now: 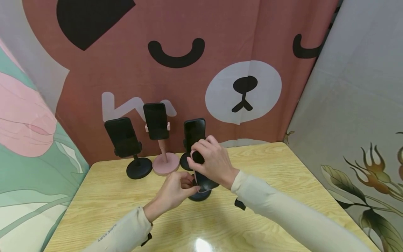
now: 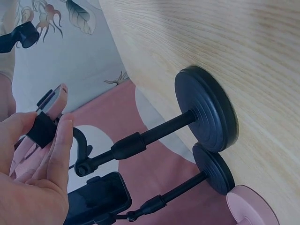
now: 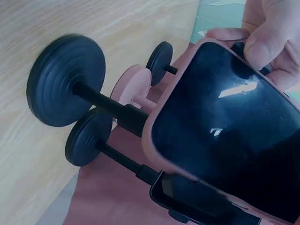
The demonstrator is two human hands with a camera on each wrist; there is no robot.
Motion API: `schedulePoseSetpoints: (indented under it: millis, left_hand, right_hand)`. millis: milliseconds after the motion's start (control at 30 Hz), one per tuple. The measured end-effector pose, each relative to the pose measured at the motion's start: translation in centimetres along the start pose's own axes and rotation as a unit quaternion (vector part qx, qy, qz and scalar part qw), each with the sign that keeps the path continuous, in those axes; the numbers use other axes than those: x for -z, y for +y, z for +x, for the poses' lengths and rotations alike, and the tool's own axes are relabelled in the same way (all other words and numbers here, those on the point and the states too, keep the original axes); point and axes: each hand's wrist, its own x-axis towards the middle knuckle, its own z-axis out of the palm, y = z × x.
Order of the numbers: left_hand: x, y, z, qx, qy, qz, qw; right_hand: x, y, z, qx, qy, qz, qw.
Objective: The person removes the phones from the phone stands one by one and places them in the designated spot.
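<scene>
A black-screened phone in a pink case (image 1: pixel 205 182) is at a black phone stand, whose round base (image 2: pixel 206 110) rests on the table. My right hand (image 1: pixel 214 161) grips the upper part of the phone, fingers curled over its top and side. Lower down, my left hand (image 1: pixel 176 190) pinches the stand's black clamp (image 2: pixel 42 130) between thumb and fingers. The right wrist view shows the left thumb (image 3: pixel 260 50) on the clamp at the phone's edge, with the screen (image 3: pixel 225 126) tilted and reflecting light; the right hand is out of that view.
Behind stand two black stands holding phones, one at the left (image 1: pixel 121 136) and one (image 1: pixel 195 133) partly behind the right hand. Between them is a pink stand (image 1: pixel 165 164) with a phone (image 1: pixel 156 120). A bear-patterned curtain (image 1: pixel 176 87) hangs behind the wooden table (image 1: pixel 267 196).
</scene>
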Motion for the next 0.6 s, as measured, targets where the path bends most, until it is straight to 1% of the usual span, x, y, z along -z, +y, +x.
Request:
schedulePoseSetpoints:
  millis: [200,333,433,600]
  left_hand:
    - [-0.13,0.36,-0.13,-0.010,-0.009,0.010,0.9999]
    - [-0.25,0.61,-0.23,-0.027,-0.006,0.019,0.9994]
    - [-0.32,0.69,-0.32,-0.032,-0.001,0.024,0.9992]
    - [-0.33,0.72,-0.54,-0.029,0.000,0.020,0.9994]
  right_hand:
    - [-0.37,0.29,0.46,0.034,0.015,0.032,0.999]
    - [-0.43,0.39,0.77,0.053,0.015,0.046,0.997]
    - [-0.41,0.46,0.84,0.057,0.017,0.048,0.997]
    - [-0.45,0.51,0.85,0.059,0.016,0.052,0.997]
